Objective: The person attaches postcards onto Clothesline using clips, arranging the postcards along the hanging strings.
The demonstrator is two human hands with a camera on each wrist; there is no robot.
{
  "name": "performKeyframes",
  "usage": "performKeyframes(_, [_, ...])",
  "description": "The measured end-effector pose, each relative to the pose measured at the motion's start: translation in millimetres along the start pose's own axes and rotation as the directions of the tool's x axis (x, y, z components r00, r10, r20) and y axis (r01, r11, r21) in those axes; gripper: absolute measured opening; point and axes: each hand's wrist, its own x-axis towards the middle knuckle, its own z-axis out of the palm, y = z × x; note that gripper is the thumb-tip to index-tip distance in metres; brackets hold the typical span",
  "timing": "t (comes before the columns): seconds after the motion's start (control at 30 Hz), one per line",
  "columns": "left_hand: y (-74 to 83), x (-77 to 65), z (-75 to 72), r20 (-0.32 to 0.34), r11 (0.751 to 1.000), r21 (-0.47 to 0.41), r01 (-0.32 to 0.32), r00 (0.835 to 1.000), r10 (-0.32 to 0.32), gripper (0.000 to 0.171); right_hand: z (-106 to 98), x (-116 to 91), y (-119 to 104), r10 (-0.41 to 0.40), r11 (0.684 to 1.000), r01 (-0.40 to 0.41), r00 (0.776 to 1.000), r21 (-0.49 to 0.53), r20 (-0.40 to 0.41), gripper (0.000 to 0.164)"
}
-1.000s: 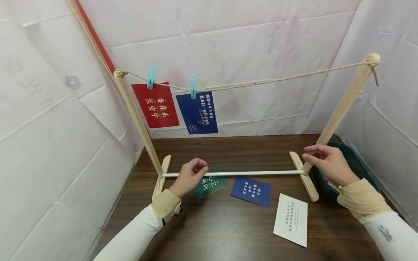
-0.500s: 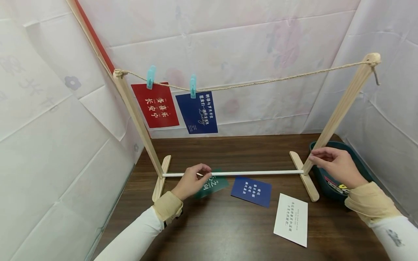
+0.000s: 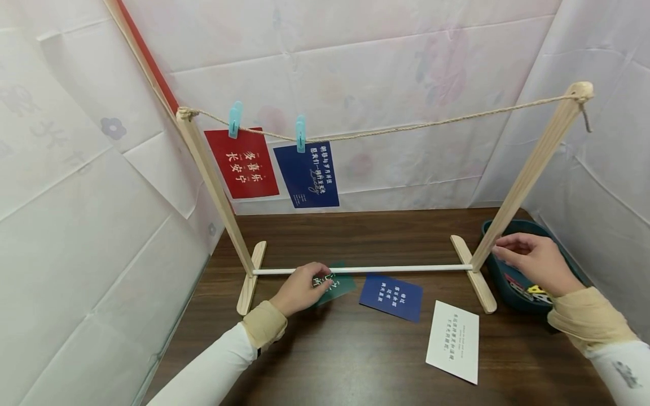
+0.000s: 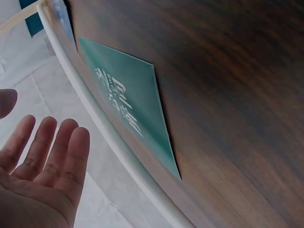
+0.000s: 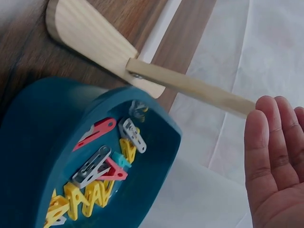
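Tan-cuffed left hand (image 3: 303, 288): relaxed, loosely bent, gripping nothing, just beside white rod (image 3: 406, 269)
Right hand (image 3: 535, 264): likewise relaxed and without a hold, in front of teal tub (image 5: 28, 152) in head view
Green card (image 3: 339, 288): flat on wooden table (image 3: 355, 361), at three o'clock from left hand, partly hidden behind it in head view
Tub contents: red clip (image 5: 102, 129), grey clip (image 5: 92, 166), others
Loose blue card (image 3: 391, 297): at three o'clock, farther off
White card (image 3: 453, 342): at four o'clock from loose blue card
Hung blue card (image 3: 307, 176): pegged to rope (image 3: 406, 128), twelve o'clock from left hand
Red card (image 3: 241, 165): pegged at eleven o'clock
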Motion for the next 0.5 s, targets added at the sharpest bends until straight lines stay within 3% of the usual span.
performKeyframes(0.2, [-3.4, -1.7, 5.4, 0.037, 0.996, 0.094, 0.0, 0.999, -0.003, 0.029, -4, -1, 8, -0.002, 0.998, 0.002, 1.0, -0.057, -0.004, 0.034])
performKeyframes(0.5, [-5.7, -6.3, 11.1, 0.086, 0.964, 0.264, -0.029, 0.996, 0.007, 0.035, -11, 0, 15, 0.031, 0.995, -0.029, 0.999, -0.099, 0.014, 0.036])
